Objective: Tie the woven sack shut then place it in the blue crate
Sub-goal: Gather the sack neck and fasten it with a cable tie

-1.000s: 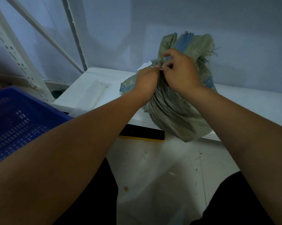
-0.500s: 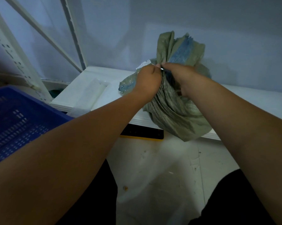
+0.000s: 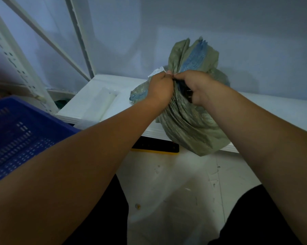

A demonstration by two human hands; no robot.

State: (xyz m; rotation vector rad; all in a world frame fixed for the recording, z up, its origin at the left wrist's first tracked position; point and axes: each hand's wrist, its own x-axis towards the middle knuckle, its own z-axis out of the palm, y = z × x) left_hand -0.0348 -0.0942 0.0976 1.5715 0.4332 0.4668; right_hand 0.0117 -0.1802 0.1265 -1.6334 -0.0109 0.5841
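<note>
The woven sack [image 3: 190, 124] sits at the edge of the worktop [image 3: 103, 89], its neck bunched upright, probably so it can be cinched. The left hand [image 3: 159, 87] and right hand [image 3: 197, 87] both clench that neck, knuckles meeting; the blue crate [image 3: 16, 129] stands near, to the left

Woven sack [image 3: 190, 124]: grey-green fabric with a blue woven strip. It stands upright at the near edge of the white surface [image 3: 113, 89], right of centre, its bulging lower body overhanging that edge. The neck is gathered into tight pleats, held by the left hand [image 3: 159, 87] and the right hand [image 3: 195, 85]. The loose mouth flares upward above them. A tie at the neck cannot be confirmed.

Blue crate [image 3: 16, 131]: slotted plastic walls, near left, well apart from the sack.
</note>
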